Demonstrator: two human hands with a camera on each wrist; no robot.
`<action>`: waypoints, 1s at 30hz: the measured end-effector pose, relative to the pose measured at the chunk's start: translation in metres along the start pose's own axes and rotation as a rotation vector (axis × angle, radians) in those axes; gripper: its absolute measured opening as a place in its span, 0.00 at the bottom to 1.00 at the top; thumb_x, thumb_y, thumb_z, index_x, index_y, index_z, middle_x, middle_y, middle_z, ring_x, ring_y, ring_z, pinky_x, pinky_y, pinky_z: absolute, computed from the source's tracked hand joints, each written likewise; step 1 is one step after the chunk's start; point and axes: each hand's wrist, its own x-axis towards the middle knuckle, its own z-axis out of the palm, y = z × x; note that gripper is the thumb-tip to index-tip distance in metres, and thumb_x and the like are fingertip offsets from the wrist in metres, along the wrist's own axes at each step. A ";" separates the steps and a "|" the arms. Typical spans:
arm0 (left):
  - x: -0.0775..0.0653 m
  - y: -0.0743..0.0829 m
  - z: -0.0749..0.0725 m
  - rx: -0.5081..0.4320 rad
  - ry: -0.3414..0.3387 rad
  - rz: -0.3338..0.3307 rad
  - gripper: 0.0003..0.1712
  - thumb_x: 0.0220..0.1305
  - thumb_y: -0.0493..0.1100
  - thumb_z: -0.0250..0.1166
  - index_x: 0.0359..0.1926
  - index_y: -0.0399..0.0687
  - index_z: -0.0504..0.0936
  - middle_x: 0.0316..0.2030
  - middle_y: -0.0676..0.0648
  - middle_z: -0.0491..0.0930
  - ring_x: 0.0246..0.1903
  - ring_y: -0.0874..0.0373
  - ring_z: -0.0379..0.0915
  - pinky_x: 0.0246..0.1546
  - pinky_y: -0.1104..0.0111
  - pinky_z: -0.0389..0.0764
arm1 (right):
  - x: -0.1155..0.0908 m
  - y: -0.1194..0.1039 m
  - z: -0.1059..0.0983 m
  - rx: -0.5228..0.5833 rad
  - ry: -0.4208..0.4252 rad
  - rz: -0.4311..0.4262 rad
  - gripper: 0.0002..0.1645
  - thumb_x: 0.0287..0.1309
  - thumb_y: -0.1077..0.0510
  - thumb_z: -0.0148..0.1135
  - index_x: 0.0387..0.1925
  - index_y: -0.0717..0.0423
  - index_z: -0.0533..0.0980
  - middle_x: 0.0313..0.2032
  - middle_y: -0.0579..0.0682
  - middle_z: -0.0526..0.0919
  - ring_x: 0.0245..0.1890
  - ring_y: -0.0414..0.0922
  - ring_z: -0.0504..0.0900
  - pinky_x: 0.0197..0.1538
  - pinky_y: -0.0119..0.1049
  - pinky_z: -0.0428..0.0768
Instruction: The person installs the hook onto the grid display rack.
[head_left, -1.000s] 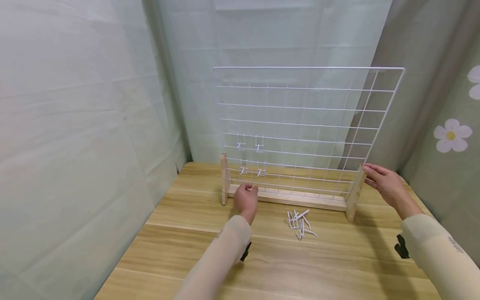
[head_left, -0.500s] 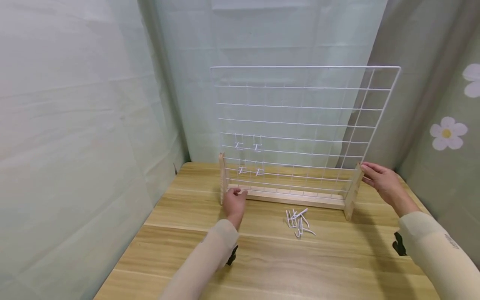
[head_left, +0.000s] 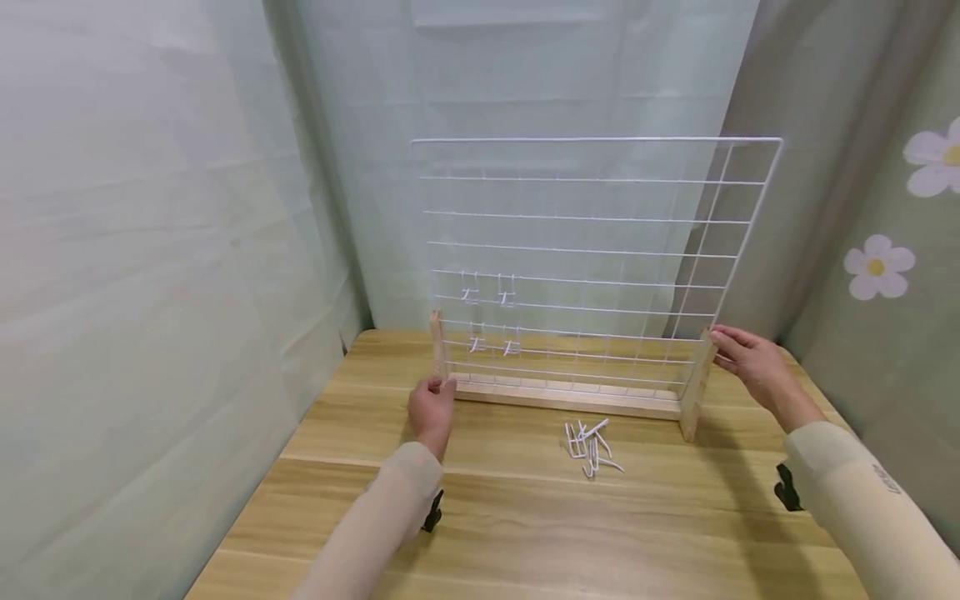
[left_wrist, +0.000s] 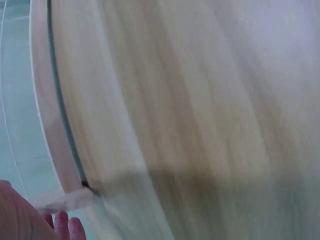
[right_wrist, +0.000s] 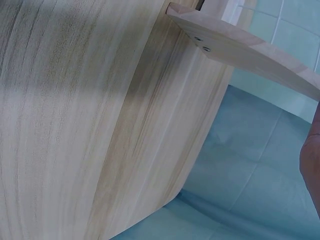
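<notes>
A white wire grid rack [head_left: 577, 219] stands upright in a wooden base [head_left: 570, 395] with a side post at each end. My right hand [head_left: 759, 367] pinches the top of the right wooden post [head_left: 696, 387], whose screwed outer face shows in the right wrist view. My left hand [head_left: 432, 410] is at the lower part of the left wooden post [head_left: 438, 346], fingertips right beside it and loosely bent. In the left wrist view those fingers [left_wrist: 61, 227] show next to the post's end. Several white hooks [head_left: 507, 298] hang on the grid's lower left.
Several loose white hooks [head_left: 591, 447] lie in a small pile on the wood-grain table [head_left: 525, 533], in front of the base. Pale curtains [head_left: 187, 250] enclose the table at the left, back and right.
My left hand has moved left along the front of the base to the left post. My right hand keeps its hold on the right post. The head view has shifted slightly.
</notes>
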 end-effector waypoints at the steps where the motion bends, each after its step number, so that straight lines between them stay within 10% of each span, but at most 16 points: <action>1: 0.002 0.000 -0.002 -0.008 0.000 -0.006 0.16 0.64 0.47 0.68 0.43 0.37 0.83 0.37 0.40 0.80 0.36 0.44 0.75 0.39 0.53 0.74 | 0.000 0.000 0.000 -0.026 0.005 0.006 0.08 0.69 0.55 0.58 0.45 0.45 0.82 0.41 0.35 0.84 0.42 0.30 0.81 0.44 0.24 0.80; 8: 0.030 0.008 -0.010 -0.156 0.009 -0.013 0.20 0.68 0.49 0.62 0.50 0.37 0.79 0.45 0.38 0.77 0.46 0.44 0.72 0.51 0.53 0.73 | -0.002 0.001 0.001 -0.077 0.020 0.009 0.10 0.69 0.52 0.59 0.48 0.46 0.79 0.42 0.33 0.83 0.42 0.29 0.81 0.44 0.23 0.79; 20: 0.085 0.049 -0.023 -0.359 -0.241 0.045 0.30 0.70 0.55 0.61 0.64 0.40 0.72 0.60 0.40 0.72 0.59 0.48 0.66 0.62 0.56 0.68 | 0.001 0.001 -0.001 -0.010 0.001 -0.023 0.08 0.70 0.57 0.57 0.44 0.45 0.81 0.41 0.35 0.84 0.42 0.30 0.81 0.44 0.23 0.80; 30: 0.099 0.063 -0.020 -0.421 -0.367 0.067 0.28 0.73 0.48 0.59 0.67 0.37 0.70 0.63 0.40 0.70 0.63 0.50 0.65 0.65 0.60 0.66 | 0.000 0.000 0.003 -0.042 0.032 -0.001 0.07 0.68 0.54 0.59 0.44 0.44 0.82 0.41 0.35 0.83 0.43 0.31 0.81 0.44 0.23 0.79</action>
